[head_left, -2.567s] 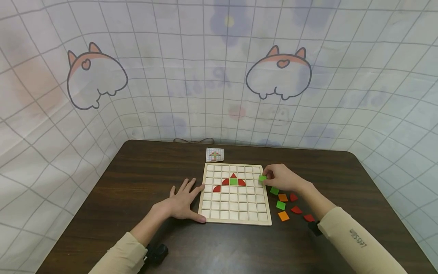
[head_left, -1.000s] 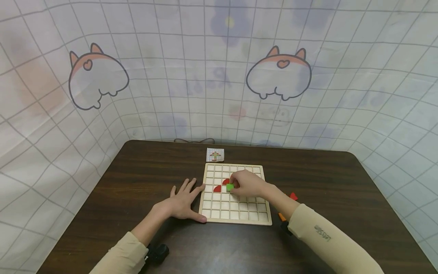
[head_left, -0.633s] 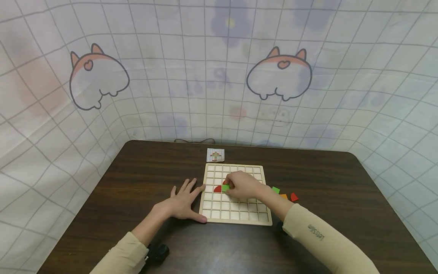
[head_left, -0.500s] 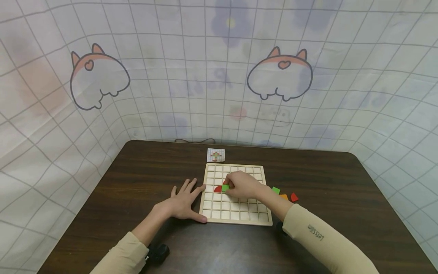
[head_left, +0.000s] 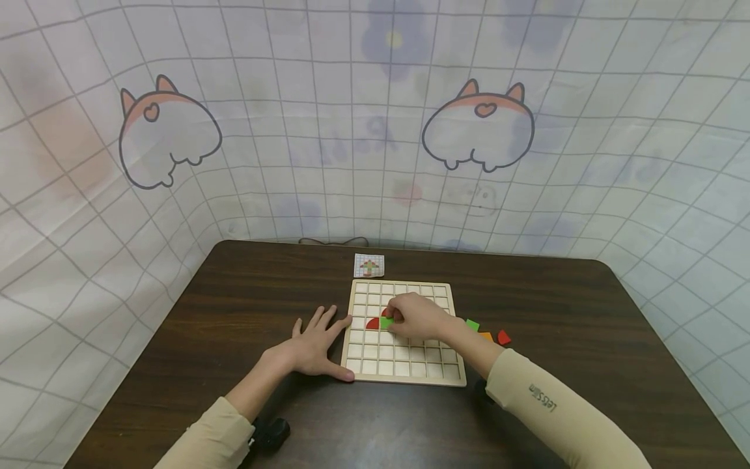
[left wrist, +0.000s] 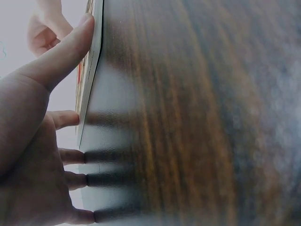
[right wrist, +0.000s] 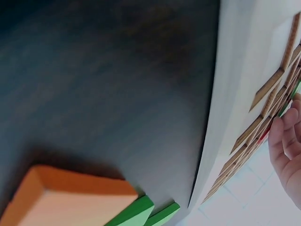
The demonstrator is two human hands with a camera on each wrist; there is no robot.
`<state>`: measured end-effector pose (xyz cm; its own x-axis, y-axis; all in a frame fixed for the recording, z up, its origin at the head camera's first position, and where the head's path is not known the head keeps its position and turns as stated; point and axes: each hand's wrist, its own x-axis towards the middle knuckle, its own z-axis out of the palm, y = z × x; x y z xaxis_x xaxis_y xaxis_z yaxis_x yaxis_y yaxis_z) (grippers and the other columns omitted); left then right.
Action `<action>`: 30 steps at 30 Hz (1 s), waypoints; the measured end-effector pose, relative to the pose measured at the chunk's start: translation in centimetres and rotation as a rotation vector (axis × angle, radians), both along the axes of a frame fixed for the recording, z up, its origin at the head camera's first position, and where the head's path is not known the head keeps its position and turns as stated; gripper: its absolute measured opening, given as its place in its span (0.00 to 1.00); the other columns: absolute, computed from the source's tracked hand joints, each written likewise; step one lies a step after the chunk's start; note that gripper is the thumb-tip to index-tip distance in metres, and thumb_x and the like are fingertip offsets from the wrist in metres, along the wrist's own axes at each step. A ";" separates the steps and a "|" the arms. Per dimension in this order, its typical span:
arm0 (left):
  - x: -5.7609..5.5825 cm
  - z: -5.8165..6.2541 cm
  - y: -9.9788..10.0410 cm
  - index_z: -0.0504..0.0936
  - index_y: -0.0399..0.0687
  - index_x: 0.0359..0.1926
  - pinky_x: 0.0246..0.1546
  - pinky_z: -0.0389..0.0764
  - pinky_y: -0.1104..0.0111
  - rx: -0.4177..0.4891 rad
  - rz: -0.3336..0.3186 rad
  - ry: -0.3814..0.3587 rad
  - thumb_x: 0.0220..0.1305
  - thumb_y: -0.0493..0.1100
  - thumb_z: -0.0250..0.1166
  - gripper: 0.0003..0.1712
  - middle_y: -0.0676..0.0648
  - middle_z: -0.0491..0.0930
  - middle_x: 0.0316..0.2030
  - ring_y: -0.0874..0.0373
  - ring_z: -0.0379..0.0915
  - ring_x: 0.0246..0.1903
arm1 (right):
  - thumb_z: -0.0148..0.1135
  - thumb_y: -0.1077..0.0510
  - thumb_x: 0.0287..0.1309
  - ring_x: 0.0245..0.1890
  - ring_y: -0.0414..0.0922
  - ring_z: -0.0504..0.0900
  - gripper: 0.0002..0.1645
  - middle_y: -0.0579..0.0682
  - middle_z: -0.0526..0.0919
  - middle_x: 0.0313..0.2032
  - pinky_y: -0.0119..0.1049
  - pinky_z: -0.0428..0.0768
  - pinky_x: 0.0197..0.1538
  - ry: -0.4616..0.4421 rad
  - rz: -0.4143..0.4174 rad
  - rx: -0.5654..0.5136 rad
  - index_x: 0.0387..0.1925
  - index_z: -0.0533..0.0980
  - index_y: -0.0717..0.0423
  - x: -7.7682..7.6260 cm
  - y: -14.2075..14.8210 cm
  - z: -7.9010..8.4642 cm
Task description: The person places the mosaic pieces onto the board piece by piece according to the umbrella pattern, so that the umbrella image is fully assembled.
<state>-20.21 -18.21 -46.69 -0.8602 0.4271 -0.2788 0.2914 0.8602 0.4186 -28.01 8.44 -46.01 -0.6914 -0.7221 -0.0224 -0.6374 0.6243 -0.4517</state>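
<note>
My right hand [head_left: 418, 318] is over the wooden grid board [head_left: 387, 355], its thumb and fingers pinching a green square tile [head_left: 385, 322]. That tile lies in a cell directly right of a red quarter-circle tile [head_left: 373, 324]. Another red tile [head_left: 385, 312] shows just above; other pieces on the board are hidden under the hand. In the right wrist view, the fingertips [right wrist: 278, 123] reach the grid. My left hand [head_left: 310, 348] is spread at the board's left side, with thumb and index finger touching its edge; in the left wrist view the other fingertips [left wrist: 83, 180] rest on the table.
Right of the board lie loose pieces: a green tile [head_left: 472, 324], an orange tile [head_left: 486, 336] and a red one [head_left: 504, 337], partly behind the right forearm. The right wrist view shows an orange tile [right wrist: 80, 202] close up. A small pattern card [head_left: 369, 266] lies behind the board.
My right hand has carried the green tile from the board's right edge leftward and down into the cell beside the red quarter circle. My left hand has stayed in place.
</note>
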 end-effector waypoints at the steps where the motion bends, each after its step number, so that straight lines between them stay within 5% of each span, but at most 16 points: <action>1: 0.0 0.0 0.0 0.51 0.52 0.83 0.66 0.40 0.26 0.001 0.001 -0.001 0.53 0.72 0.74 0.66 0.34 0.39 0.80 0.34 0.30 0.78 | 0.71 0.58 0.63 0.32 0.39 0.78 0.12 0.42 0.81 0.32 0.38 0.79 0.41 0.000 0.001 -0.002 0.46 0.84 0.58 0.0 0.0 0.0; 16: 0.2 -0.1 -0.2 0.51 0.51 0.83 0.65 0.39 0.26 0.013 -0.005 -0.003 0.53 0.72 0.74 0.66 0.34 0.38 0.80 0.34 0.30 0.78 | 0.69 0.60 0.66 0.26 0.38 0.73 0.06 0.41 0.78 0.28 0.36 0.76 0.35 0.008 0.030 -0.079 0.42 0.83 0.58 0.0 3.7 1.4; 30: 0.1 -0.1 -0.2 0.51 0.52 0.83 0.66 0.39 0.27 0.007 -0.011 0.004 0.53 0.72 0.74 0.66 0.35 0.38 0.80 0.34 0.30 0.78 | 0.66 0.60 0.69 0.25 0.40 0.73 0.03 0.43 0.79 0.27 0.38 0.75 0.33 -0.071 -0.069 -0.075 0.39 0.83 0.56 -0.7 10.4 2.2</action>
